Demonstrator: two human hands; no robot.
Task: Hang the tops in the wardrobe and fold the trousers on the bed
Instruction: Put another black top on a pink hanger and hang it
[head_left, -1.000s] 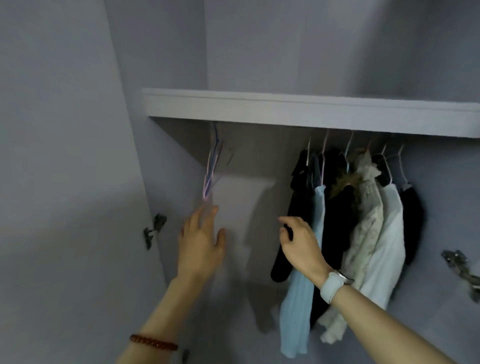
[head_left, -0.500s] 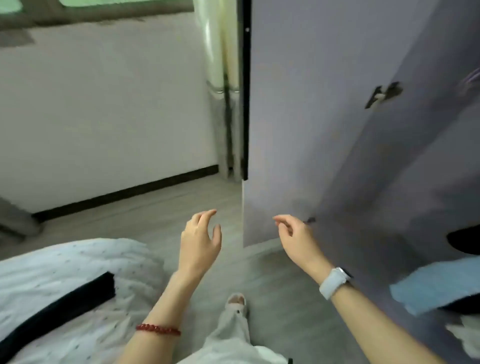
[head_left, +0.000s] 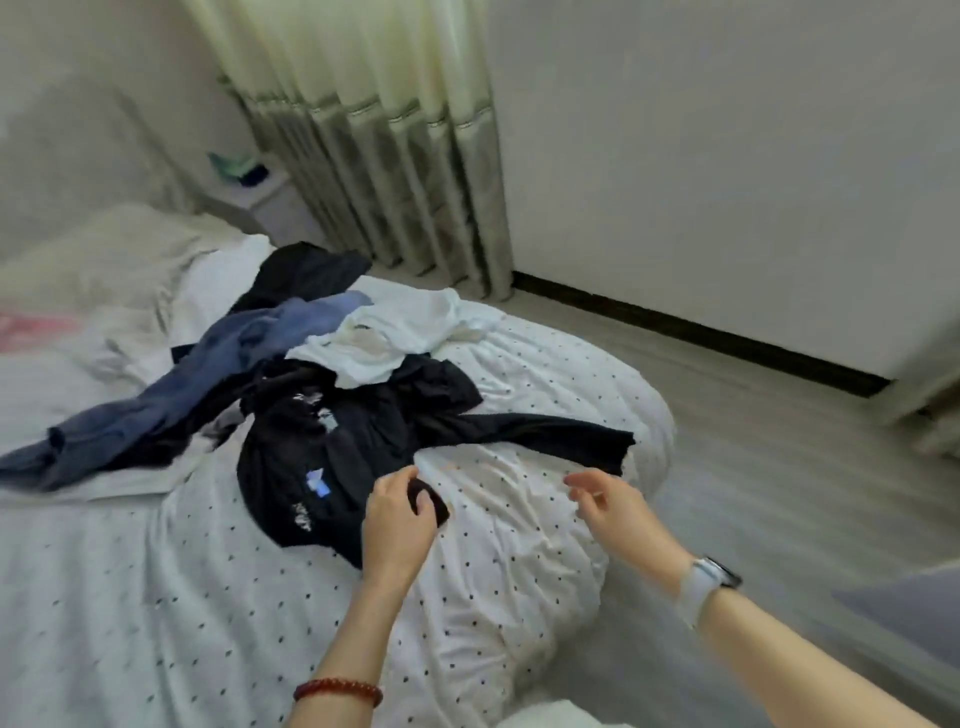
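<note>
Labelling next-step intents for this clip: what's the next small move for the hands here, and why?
Probably lift the black printed top clear of the pile. The left hand already pinches its near hem, while the right hand hovers open beside it above the white dotted bedspread, free to take the other edge. It lies uppermost on the near side.

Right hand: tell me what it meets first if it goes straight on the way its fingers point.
The right hand points left toward the left hand, which grips the black top; it would likely meet that hem first, though depth is unclear.
</note>
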